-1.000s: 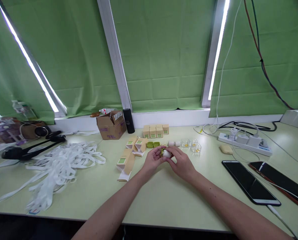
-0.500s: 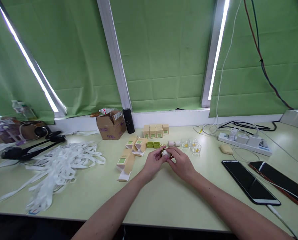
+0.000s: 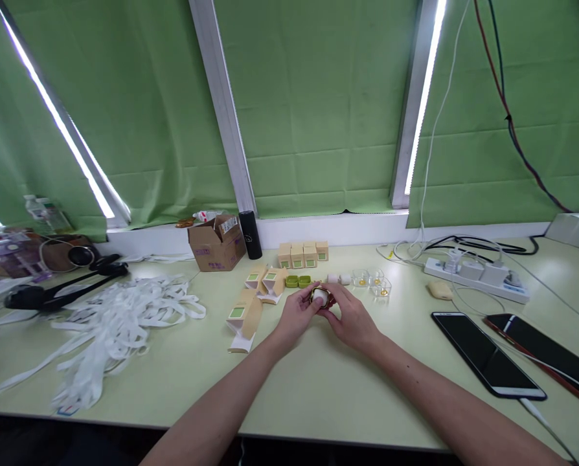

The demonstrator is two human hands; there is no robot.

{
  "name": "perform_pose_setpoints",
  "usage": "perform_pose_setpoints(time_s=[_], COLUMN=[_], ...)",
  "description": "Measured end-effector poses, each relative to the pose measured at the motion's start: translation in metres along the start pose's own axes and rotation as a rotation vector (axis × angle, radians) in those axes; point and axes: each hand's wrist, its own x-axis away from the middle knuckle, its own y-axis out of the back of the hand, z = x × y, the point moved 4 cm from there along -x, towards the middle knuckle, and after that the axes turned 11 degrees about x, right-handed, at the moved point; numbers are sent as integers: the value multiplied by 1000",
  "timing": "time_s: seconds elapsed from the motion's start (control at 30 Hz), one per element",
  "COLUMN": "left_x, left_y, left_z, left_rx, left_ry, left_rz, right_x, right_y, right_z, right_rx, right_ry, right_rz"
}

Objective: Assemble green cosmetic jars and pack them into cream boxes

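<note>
Here, with a small gold-rimmed white piece point(image 3: 321, 297) as the clock's centre, a tangled heap of white straps point(image 3: 124, 317) lay at nine o'clock on a pale table point(image 3: 342, 388). At ten o'clock stood an opened cardboard box point(image 3: 216, 249), a black cylinder point(image 3: 250, 235) just beside it. Nearer, between nine and ten, three tan cartons point(image 3: 245, 312) lay with flaps open. Two green cups point(image 3: 292, 281) sat near the piece at about half past ten, and closed tan boxes point(image 3: 296, 257) stood at eleven.

The left hand point(image 3: 296, 316) curled around the piece from its left, thumb on the near side. The right hand point(image 3: 352, 317) bent in from its right, fingers nearly closed, fingertips against it; both hands gripped it together.

White rolls point(image 3: 331, 279) lay near at one o'clock, clear cups point(image 3: 361, 278) at two. Well apart, a power strip point(image 3: 478, 278) lay near three o'clock, and two phones point(image 3: 488, 353) lay between three and four.
</note>
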Motion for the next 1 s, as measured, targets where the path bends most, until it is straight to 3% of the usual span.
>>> perform_pose_setpoints(time_s=[0.33,0.57,0.73,0.83,1.0], left_x=[0,3,6,11,16], left_y=[0,6,10,6,-6], left_z=[0,-8,-19,-27,-30], left_rx=[-67,-278,-537,-742,-1044], left_ry=[-12,-127,-348,-495,-586], left_rz=[26,-24,-66,-44,64], right_x=[2,1,-1,-2,-2], right_y=[-2,-12,-15,-14,-15], right_z=[-5,-25,-35,-34,-28], right_rx=[-30,-449,-725,-847,-971], right_ry=[-34,-397,-584,-689,-785], right_rz=[-29,-44,-65,-50,-2])
